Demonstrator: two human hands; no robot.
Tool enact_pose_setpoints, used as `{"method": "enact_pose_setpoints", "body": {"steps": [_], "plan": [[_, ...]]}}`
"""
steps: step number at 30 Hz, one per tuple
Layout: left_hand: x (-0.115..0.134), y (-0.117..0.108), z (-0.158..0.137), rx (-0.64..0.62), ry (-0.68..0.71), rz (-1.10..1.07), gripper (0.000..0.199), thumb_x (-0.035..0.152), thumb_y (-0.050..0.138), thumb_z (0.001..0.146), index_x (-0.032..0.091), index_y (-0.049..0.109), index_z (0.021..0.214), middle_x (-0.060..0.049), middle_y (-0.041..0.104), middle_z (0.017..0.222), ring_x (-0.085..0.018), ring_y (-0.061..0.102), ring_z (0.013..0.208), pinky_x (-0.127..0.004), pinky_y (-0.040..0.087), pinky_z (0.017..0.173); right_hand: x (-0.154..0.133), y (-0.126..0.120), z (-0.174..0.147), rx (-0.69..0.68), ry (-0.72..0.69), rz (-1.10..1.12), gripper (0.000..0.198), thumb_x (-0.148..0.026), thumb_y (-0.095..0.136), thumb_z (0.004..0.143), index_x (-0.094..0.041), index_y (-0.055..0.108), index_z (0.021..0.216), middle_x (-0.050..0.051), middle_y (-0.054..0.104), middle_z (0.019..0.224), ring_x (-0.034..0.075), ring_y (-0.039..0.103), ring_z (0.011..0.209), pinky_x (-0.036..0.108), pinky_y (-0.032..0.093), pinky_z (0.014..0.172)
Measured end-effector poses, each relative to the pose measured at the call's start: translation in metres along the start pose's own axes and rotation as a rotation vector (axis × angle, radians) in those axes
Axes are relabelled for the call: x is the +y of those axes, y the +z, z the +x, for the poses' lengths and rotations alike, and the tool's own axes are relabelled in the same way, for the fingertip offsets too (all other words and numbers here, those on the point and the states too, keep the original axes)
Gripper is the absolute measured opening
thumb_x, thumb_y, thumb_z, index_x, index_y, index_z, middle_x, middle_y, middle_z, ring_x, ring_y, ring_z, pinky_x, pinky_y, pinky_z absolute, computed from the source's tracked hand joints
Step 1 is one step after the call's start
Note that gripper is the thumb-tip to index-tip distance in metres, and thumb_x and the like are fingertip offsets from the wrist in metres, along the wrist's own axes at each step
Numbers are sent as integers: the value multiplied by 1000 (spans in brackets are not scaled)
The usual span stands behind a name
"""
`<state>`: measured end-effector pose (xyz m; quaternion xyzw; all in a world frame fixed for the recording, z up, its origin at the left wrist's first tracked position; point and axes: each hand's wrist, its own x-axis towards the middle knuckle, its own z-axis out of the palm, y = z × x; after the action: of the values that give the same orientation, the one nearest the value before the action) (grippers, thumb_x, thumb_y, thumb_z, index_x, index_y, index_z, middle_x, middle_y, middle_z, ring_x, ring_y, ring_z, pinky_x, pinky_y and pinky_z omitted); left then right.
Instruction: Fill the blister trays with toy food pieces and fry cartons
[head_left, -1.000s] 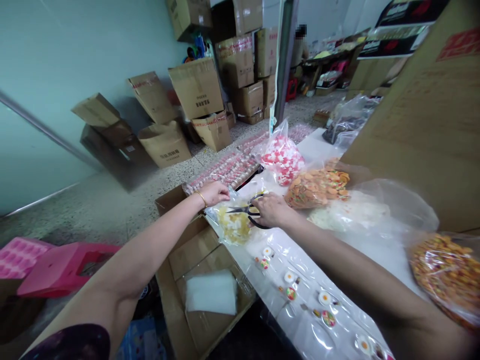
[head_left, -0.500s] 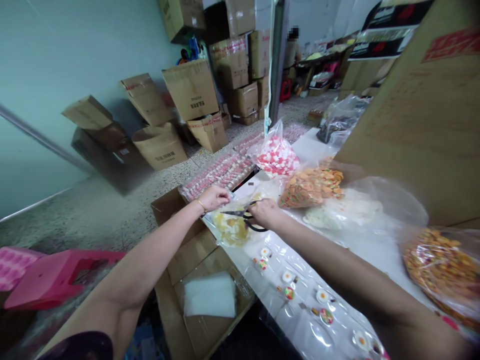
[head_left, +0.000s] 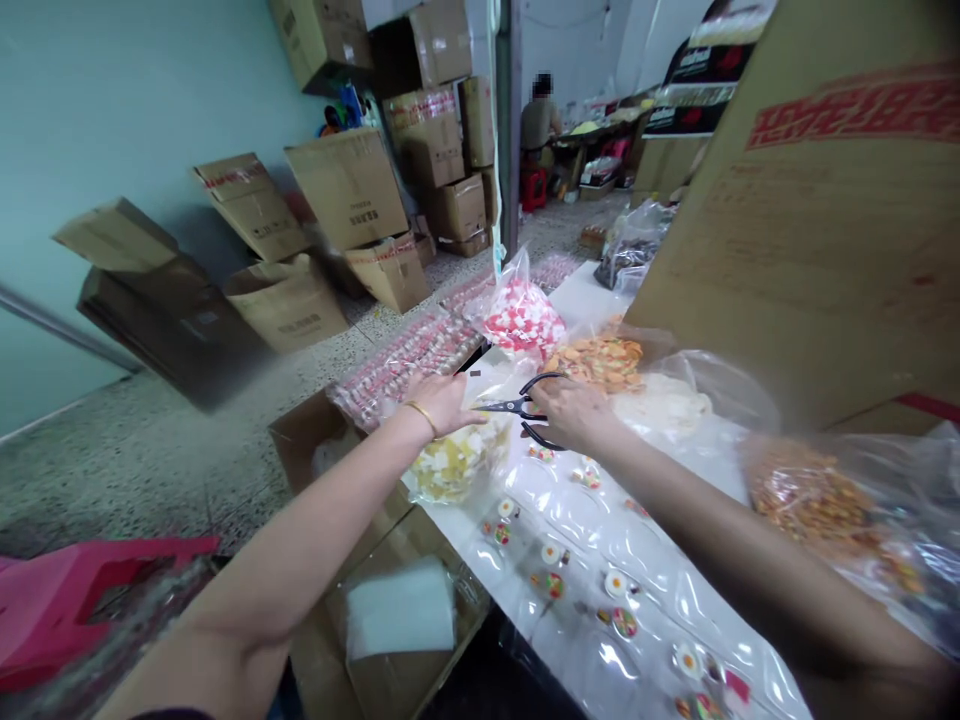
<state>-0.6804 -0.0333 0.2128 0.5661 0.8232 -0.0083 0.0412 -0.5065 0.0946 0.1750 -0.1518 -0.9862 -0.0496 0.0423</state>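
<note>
My right hand (head_left: 574,410) grips black-handled scissors (head_left: 514,407), their handles spread and blades pointing left toward my other hand. My left hand (head_left: 442,402) is at the top of a clear plastic bag (head_left: 454,465) of yellow and white pieces, its fingers on the film; the exact grip is partly hidden. Below my right hand, a clear plastic tray (head_left: 525,560) with rounded hollows lies on the white tabletop. Small pieces sit in its hollows, among them fried-egg shapes (head_left: 616,583) and round multicoloured ones (head_left: 624,622).
Behind the hands stand a bag of red and white pieces (head_left: 521,318) and a bag of orange pieces (head_left: 596,360). Another orange-filled bag (head_left: 817,500) lies right. An open carton (head_left: 322,650) is below the table's left edge. A large cardboard box (head_left: 825,250) rises at right.
The scissors have moved right, away from the bag, and their handles are wider apart. My left hand has moved closer over the bag. The whole view has shifted right.
</note>
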Motion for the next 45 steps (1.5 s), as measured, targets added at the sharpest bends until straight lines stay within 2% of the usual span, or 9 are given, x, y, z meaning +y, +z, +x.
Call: {"method": "enact_pose_setpoints", "body": {"steps": [2, 5, 9, 14, 20, 27, 30, 35, 45], "plan": [[11, 11, 19, -4, -17, -94, 43, 51, 56, 66, 16, 58, 91, -13, 64, 90, -26, 57, 84, -32, 39, 71, 7, -1, -8, 22, -9, -9, 42, -49, 51, 73, -14, 55, 95, 12, 61, 89, 24, 53, 90, 30, 32, 77], [7, 24, 41, -9, -29, -203, 14, 28, 54, 71, 17, 61, 75, -8, 65, 78, -20, 57, 74, -26, 39, 63, 26, -2, -26, 22, 13, -7, 38, -48, 48, 75, -15, 57, 92, 11, 62, 87, 23, 54, 89, 30, 32, 75], [-17, 29, 51, 70, -50, -350, 15, 23, 47, 74, 15, 60, 73, -1, 61, 65, -13, 54, 63, -22, 39, 58, 53, -4, -38, -53, 87, 26, 40, -52, 38, 79, -17, 58, 87, 9, 63, 84, 21, 57, 82, 29, 35, 69], [-35, 27, 45, 135, -100, -644, 15, 27, 49, 70, 15, 56, 67, 4, 52, 49, -9, 46, 47, -20, 37, 49, 67, 2, -6, -112, 73, 67, 42, -51, 39, 78, -17, 56, 96, 9, 62, 95, 22, 56, 89, 29, 36, 73], [-35, 30, 38, 134, -145, -809, 15, 29, 51, 68, 14, 54, 66, 4, 50, 49, -8, 45, 45, -20, 37, 48, 44, 0, 54, -152, -75, 34, 56, -59, 54, 64, -15, 57, 98, 13, 61, 97, 27, 54, 94, 33, 36, 80], [-39, 33, 32, 153, -90, -884, 18, 31, 54, 65, 14, 56, 63, 4, 52, 48, -8, 45, 47, -20, 37, 49, 15, 9, 100, -78, -335, -61, 46, -49, 52, 68, -11, 62, 93, 15, 64, 92, 26, 56, 92, 33, 34, 83], [-41, 35, 30, 144, -95, -939, 18, 31, 54, 65, 13, 56, 62, 4, 50, 47, -7, 44, 45, -20, 35, 48, 13, 11, 107, -66, -429, -52, 42, -46, 55, 67, -15, 63, 94, 12, 65, 92, 24, 57, 91, 31, 34, 83], [-41, 35, 30, 144, -98, -1028, 19, 32, 58, 63, 13, 57, 63, 5, 50, 46, -6, 43, 44, -19, 35, 48, 13, 7, 110, -137, -438, -58, 31, -40, 58, 67, -19, 65, 89, 8, 66, 88, 21, 57, 90, 28, 36, 81], [-34, 23, 15, 151, -181, -1234, 24, 34, 66, 58, 12, 56, 63, 5, 52, 47, -5, 44, 43, -19, 36, 47, -27, 4, 105, -78, -466, 11, 42, -49, 48, 72, -15, 64, 92, 12, 66, 85, 24, 59, 84, 30, 38, 76]]}}
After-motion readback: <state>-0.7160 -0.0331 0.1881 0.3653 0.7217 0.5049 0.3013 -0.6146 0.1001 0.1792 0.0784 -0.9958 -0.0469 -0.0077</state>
